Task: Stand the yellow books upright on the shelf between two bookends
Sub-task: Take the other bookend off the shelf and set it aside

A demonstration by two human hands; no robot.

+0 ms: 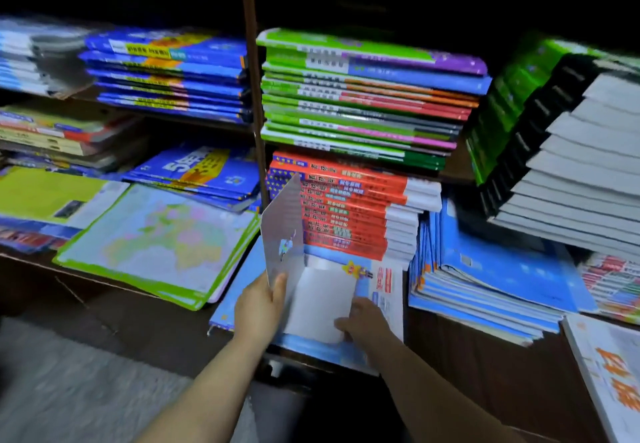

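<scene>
A pale grey L-shaped bookend point(283, 224) stands on a light blue book point(242, 290) at the shelf's front edge. Its upright plate faces a red stack point(349, 207). My left hand point(259, 304) grips the lower edge of the upright plate, thumb on its inner side. My right hand point(363, 321) holds the white flat base point(318, 300) at its near right corner. A yellow-green cover point(41, 196) lies flat at the far left of the same shelf. No second bookend shows.
A green-edged map book point(156, 241) lies flat left of my hands. Blue books point(491, 279) are stacked to the right, with tall grey-edged piles point(581, 165) beyond. Green stacks point(363, 96) and blue stacks point(169, 71) fill the shelf above. A brown upright post point(254, 96) divides the shelves.
</scene>
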